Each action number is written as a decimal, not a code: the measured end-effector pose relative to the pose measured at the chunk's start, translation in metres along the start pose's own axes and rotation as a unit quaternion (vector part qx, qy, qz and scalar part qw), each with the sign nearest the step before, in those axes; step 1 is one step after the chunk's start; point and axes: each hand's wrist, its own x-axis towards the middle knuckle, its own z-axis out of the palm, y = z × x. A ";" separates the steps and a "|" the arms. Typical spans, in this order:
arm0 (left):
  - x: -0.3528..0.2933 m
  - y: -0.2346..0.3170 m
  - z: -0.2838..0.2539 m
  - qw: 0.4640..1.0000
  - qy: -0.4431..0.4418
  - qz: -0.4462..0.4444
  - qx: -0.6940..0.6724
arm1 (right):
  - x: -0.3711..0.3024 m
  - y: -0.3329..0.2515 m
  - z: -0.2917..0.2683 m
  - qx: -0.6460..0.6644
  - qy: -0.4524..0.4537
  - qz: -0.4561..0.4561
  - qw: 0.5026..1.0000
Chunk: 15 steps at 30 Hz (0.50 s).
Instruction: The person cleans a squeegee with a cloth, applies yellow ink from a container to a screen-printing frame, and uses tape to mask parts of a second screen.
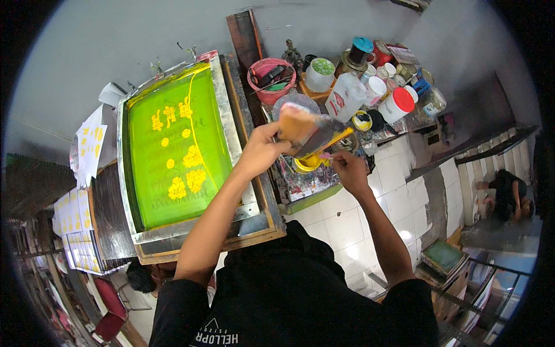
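Note:
My left hand (pixel 260 151) grips a squeegee (pixel 298 125) by its wooden handle and holds it up over the work table. Yellow ink coats the edge of its dark blade. Below the blade is a tub of yellow ink (pixel 303 166), partly hidden by the squeegee. My right hand (pixel 350 171) is closed, with its fingertips pinched beside the tub. A small pinkish piece shows at those fingers, too small to name. To my left lies a green printing screen (pixel 173 110) in a metal frame, with yellow patterns and a yellow ink streak on it.
A pink basin (pixel 272 74) with tools stands behind the squeegee. Several jars and bottles, among them a red-lidded white jar (pixel 398 106), crowd the back right. Printed sheets (pixel 78 228) lie at the far left. Another person (pixel 509 196) is at the far right.

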 end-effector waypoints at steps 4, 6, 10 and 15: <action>-0.024 0.016 -0.007 0.994 -0.010 -0.012 0.104 | -0.006 -0.020 -0.002 0.135 0.041 0.103 0.985; -0.036 0.007 -0.013 0.994 -0.035 0.073 0.069 | -0.011 -0.041 -0.006 0.200 0.066 0.132 0.968; -0.048 -0.006 -0.011 0.990 -0.041 0.108 0.085 | -0.025 -0.078 -0.021 0.265 0.050 0.107 0.957; -0.063 -0.007 -0.005 0.990 0.002 0.103 0.101 | -0.049 -0.117 -0.032 0.144 0.031 -0.002 0.989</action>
